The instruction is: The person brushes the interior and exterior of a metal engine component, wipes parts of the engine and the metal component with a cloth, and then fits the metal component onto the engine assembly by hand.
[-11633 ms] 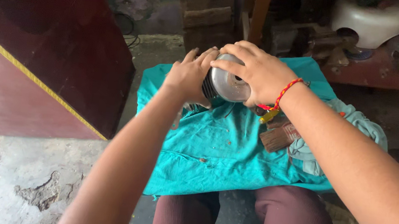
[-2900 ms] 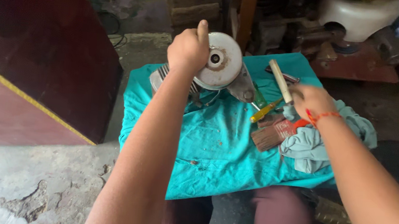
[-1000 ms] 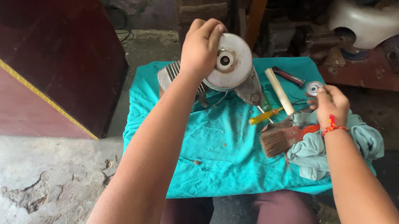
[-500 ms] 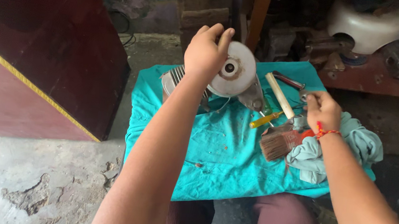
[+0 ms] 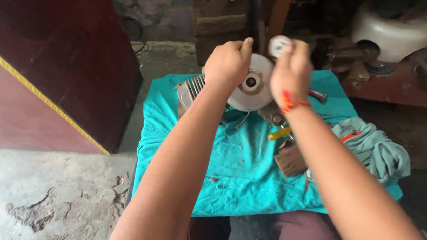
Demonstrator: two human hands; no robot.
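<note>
Small disc (image 5: pixel 279 45) pinched at right hand (image 5: pixel 292 73) fingertips.

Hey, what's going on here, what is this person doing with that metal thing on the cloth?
A seated person works over a teal cloth spread across their lap. The left hand grips the edge of a round metal motor housing with cooling fins, holding it tilted up. The right hand holds a small round ring-shaped part up near the housing's centre hole. A brush, a yellow-handled tool and a bunched grey-green rag lie on the cloth.
</note>
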